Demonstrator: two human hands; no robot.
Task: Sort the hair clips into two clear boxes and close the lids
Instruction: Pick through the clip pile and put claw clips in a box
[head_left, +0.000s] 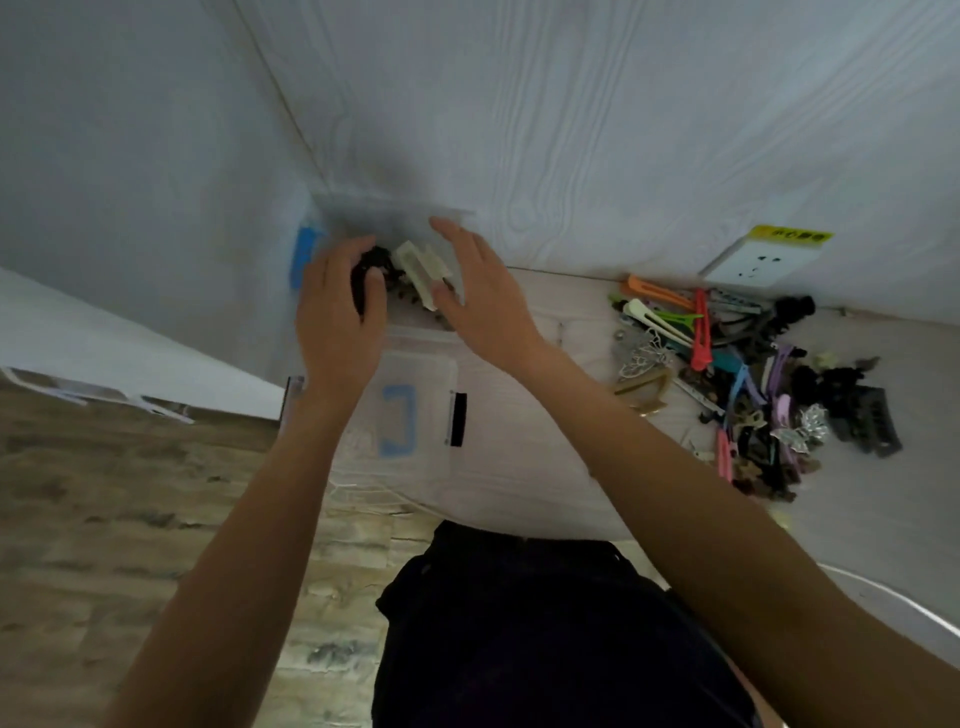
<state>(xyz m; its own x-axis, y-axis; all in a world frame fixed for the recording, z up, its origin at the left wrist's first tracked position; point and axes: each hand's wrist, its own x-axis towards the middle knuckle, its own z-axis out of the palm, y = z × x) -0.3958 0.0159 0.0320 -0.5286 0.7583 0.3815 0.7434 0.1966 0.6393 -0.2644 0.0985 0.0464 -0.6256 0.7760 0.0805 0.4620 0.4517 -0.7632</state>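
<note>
A clear box (332, 210) with a blue latch (302, 255) stands at the far left of the white table, against the wall. Over it, my left hand (337, 306) is closed around a black claw clip (370, 270). My right hand (480, 296) hovers beside it with fingers spread, its thumb near a cream claw clip (421, 270) lying in the box. A second clear box (410, 415), its lid bearing a blue handle, sits nearer to me under my left forearm. A pile of coloured hair clips (737, 374) lies on the table to the right.
The white wall rises right behind the far box. A white power socket (761, 260) with a yellow label sits on the wall above the pile. The table edge (519, 530) runs close to my body; wooden floor lies to the left below.
</note>
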